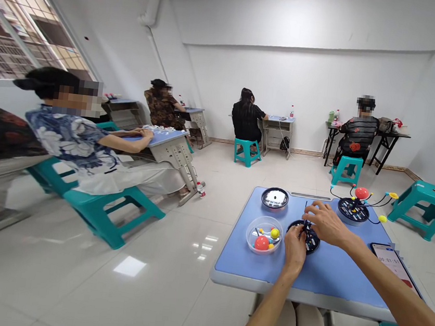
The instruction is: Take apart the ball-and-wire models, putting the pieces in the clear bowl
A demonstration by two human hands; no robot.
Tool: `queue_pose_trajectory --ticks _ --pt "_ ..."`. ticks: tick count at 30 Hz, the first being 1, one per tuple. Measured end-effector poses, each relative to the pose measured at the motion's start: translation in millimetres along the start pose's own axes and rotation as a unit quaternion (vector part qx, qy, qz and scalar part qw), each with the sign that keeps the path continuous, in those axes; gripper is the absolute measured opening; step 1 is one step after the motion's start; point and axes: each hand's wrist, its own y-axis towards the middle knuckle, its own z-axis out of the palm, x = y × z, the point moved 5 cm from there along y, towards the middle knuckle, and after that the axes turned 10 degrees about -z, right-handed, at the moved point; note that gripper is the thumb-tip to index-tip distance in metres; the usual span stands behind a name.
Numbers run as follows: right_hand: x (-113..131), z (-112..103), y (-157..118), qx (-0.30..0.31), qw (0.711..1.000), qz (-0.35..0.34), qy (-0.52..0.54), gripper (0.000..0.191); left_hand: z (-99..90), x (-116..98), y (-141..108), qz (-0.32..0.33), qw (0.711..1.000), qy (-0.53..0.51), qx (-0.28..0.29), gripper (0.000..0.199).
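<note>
A black round base (311,243) with small pale labels lies on the blue table, partly hidden under both hands. My left hand (294,249) is closed at its left side, with the fingertips by a dark part at its middle. Above it, my right hand (327,223) has bent fingers closed around a thin black rod (306,206) that stands upright; its lower end is hidden. Left of the base, a clear round tray (248,235) holds a red ball (262,243), a yellow ball (275,233) and smaller coloured balls.
At the table's (230,258) back left sits a black dish (274,206) with white inside. A planet model (353,212) with curved arms and coloured balls stands at the back right. A phone (396,267) showing a timer lies at right. Other people sit at desks beyond; a green stool (428,195) stands at right.
</note>
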Motion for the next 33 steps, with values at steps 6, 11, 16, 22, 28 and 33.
queue_pose_trajectory --ticks 6,11,16,22,28,33 --pt "-3.7 13.3 17.0 0.069 0.996 -0.060 -0.024 0.015 0.3 0.9 3.1 -0.002 1.000 0.004 0.015 0.032" --pt "-7.1 8.0 14.3 0.047 0.997 -0.064 -0.015 0.018 1.7 2.1 4.7 -0.013 0.999 0.028 0.021 0.030" --pt "-17.1 -7.7 14.0 0.020 0.999 -0.015 0.033 0.017 2.4 3.5 4.4 -0.022 0.999 0.033 0.023 0.032" --pt "-12.8 -33.0 8.9 -0.044 0.996 0.003 0.076 0.013 -12.8 -2.4 -6.4 -0.026 0.999 -0.037 -0.008 0.035" --pt "37.8 -48.2 -3.6 -0.094 0.982 -0.045 0.158 0.018 -64.0 -37.2 -35.9 -0.041 0.977 -0.205 -0.026 0.037" --pt "86.5 -45.9 -14.0 -0.107 0.958 -0.066 0.257 0.021 -100.8 -51.7 -63.6 -0.085 0.954 -0.286 0.039 0.027"
